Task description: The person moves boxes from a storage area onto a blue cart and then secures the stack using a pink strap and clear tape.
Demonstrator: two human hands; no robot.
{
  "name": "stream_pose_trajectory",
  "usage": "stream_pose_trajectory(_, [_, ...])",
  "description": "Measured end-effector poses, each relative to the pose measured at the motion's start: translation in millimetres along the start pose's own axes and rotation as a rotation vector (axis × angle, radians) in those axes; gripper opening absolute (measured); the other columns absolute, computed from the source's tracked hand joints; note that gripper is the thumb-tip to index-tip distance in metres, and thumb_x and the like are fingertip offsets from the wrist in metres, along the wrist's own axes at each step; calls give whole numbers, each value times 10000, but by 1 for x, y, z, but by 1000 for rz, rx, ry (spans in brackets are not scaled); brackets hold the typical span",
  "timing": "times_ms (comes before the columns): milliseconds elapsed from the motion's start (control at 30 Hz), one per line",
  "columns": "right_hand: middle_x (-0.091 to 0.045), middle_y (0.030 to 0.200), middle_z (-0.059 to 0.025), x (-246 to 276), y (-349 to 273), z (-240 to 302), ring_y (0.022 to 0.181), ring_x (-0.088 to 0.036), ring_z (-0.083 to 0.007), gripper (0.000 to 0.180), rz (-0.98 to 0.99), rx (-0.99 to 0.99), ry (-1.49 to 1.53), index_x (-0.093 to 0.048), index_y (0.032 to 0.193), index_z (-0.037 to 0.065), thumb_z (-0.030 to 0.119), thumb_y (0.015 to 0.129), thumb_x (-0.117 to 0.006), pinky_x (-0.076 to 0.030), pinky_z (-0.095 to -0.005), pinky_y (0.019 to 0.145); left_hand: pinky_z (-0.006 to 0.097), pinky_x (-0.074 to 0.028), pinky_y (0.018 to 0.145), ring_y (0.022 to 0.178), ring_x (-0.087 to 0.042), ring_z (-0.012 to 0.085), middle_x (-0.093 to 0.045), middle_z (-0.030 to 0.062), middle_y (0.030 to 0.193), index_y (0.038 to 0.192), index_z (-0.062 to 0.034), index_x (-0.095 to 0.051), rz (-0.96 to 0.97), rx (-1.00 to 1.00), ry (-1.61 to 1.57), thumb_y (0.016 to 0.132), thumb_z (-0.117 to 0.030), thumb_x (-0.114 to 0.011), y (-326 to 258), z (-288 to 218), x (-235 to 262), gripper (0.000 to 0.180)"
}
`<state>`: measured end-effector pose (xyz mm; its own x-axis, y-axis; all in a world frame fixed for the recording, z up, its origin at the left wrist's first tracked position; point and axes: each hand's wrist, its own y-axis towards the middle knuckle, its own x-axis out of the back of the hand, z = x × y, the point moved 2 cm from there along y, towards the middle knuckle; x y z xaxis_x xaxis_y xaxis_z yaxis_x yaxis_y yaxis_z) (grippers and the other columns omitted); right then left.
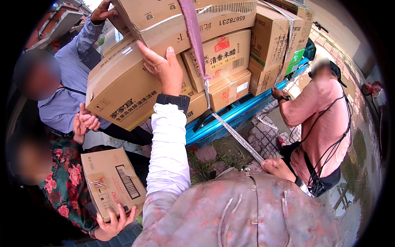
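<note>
Cardboard boxes are stacked on a blue vehicle bed. My left hand [165,69], in a white sleeve and black wristband, is raised with its fingers outstretched against the upper boxes. Just under it a large box [127,88] sticks out toward the left, tilted. My right hand [279,169] is closed on the lower end of a pale strap [236,133], which runs tautly up to the load. Higher up, the strap joins a mauve cloth band [193,29] that passes over the top box [158,18]. A black piece [203,120] hangs at the strap near the blue rail.
On the left, a person in a blue shirt [70,78] reaches to the top box. Below, another in a floral top [61,181] holds a small box [113,179]. At right, a person in pink [319,119] stands by the blue rail [234,113]. Paving stones [263,136] lie between us.
</note>
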<state>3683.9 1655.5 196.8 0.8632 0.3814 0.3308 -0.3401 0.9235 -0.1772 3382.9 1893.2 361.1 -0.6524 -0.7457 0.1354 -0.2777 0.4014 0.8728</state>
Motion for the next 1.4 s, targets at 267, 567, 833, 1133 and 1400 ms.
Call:
stream_pose_trajectory(267, [-417, 538, -12, -12, -16, -4, 531, -367, -79, 376, -28, -64, 83, -504, 646, 3, 240, 938, -502, -349, -284, 487, 498, -113, 1074, 1320, -195, 404, -178, 262, 1437, 1435, -57, -11, -5, -19, 16, 838, -157, -562, -1, 3, -3, 818])
stream_pose_trajectory(567, [-409, 544, -34, -23, -27, -9, 533, -354, -81, 363, -64, -117, 78, -505, 673, -17, 235, 933, -515, -349, -289, 486, 481, -112, 1079, 1322, -189, 406, -174, 263, 1439, 1431, -45, -17, 18, -2, -8, 833, -173, -562, -2, 13, -8, 820])
stream_pose_trajectory(833, [-424, 560, 9, -12, -15, 20, 558, -362, -64, 360, -44, -111, 117, -518, 660, 11, 233, 943, -495, -346, -255, 510, 462, -85, 1099, 1349, -161, 378, -157, 251, 1453, 1424, -3, -56, 1, 55, -63, 823, -159, -563, -6, 15, -5, 802])
stream_pose_trajectory(1133, [-427, 571, 43, 35, 45, 101, 547, -366, -56, 403, 67, -7, 110, -501, 634, 47, 261, 970, -441, -321, -230, 509, 460, -206, 1082, 1294, -337, 328, -405, 169, 1355, 1352, -36, -367, 660, -116, -419, 889, -369, -513, -208, -17, -23, 588])
stream_pose_trajectory(1400, [-546, 631, -56, 42, 122, 120, 610, -527, -156, 357, 231, 272, -221, -581, 750, 14, 270, 960, -447, -409, -307, 583, 311, -405, 585, 588, -517, 196, -500, 65, 604, 743, -10, -519, 652, 665, -622, 902, -176, -502, -259, -7, -23, 230])
